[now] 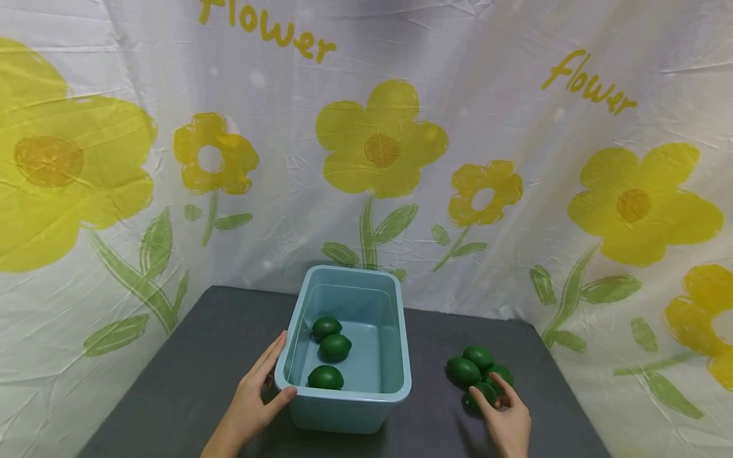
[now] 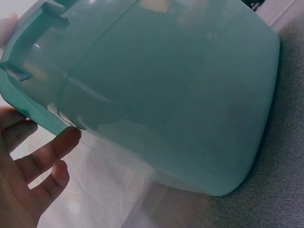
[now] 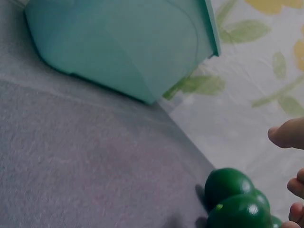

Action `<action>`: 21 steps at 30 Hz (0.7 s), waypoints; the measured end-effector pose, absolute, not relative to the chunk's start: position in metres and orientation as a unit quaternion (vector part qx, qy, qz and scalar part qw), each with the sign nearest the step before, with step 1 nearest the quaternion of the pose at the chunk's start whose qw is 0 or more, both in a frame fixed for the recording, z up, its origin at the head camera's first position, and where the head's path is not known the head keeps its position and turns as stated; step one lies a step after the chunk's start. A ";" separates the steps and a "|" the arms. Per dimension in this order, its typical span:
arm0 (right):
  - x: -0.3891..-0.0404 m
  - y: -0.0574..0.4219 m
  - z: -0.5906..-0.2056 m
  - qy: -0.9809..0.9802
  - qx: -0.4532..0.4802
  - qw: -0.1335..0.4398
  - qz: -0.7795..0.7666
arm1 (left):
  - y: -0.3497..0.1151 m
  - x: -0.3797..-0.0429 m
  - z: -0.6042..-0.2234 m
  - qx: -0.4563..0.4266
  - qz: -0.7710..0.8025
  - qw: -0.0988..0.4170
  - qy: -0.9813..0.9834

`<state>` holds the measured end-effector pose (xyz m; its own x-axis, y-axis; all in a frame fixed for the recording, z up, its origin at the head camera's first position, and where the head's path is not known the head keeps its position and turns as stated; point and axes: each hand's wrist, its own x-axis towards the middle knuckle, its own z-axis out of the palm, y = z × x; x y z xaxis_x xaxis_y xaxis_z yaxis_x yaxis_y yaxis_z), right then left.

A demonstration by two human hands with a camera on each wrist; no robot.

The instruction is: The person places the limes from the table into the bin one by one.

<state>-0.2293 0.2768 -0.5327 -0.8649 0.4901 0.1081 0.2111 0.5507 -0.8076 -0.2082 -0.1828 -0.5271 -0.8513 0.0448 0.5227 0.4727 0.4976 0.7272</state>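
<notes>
A light blue plastic bin [image 1: 343, 410] stands on the dark table with 3 green limes in it: one toward the back [image 1: 326, 327], one in the middle [image 1: 335, 348] and one near the front wall [image 1: 325, 377]. My left hand [image 1: 252, 394] rests at its front left corner, thumb on the rim and extended fingers along the left side. Several more limes [image 1: 462, 371] are clustered right of the bin. Over the nearest lime [image 1: 480, 399] is my right hand [image 1: 506, 416], thumb and fingers parted around it. In the right wrist view a gap shows between thumb [image 3: 287, 134] and limes [image 3: 240, 211].
A dark grey cloth [image 1: 429, 356] covers the table. Behind and on both sides hangs a white curtain [image 1: 275, 210] printed with yellow flowers, close to the table's back edge. The bin lies between the two hands.
</notes>
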 end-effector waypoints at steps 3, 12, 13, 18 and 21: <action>-0.228 0.280 -0.538 -0.870 -0.203 0.158 0.421 | -0.183 -0.208 -0.527 -0.155 -0.478 0.226 -0.834; -0.227 0.286 -0.560 -0.893 -0.182 0.177 0.371 | -0.182 -0.207 -0.526 -0.148 -0.477 0.216 -0.839; -0.227 0.286 -0.562 -0.895 -0.180 0.179 0.367 | -0.182 -0.207 -0.526 -0.147 -0.476 0.215 -0.840; -0.231 0.289 -0.567 -0.909 -0.165 0.178 0.340 | -0.182 -0.207 -0.525 -0.145 -0.476 0.212 -0.841; -0.233 0.290 -0.570 -0.920 -0.149 0.179 0.315 | -0.182 -0.207 -0.525 -0.145 -0.476 0.213 -0.841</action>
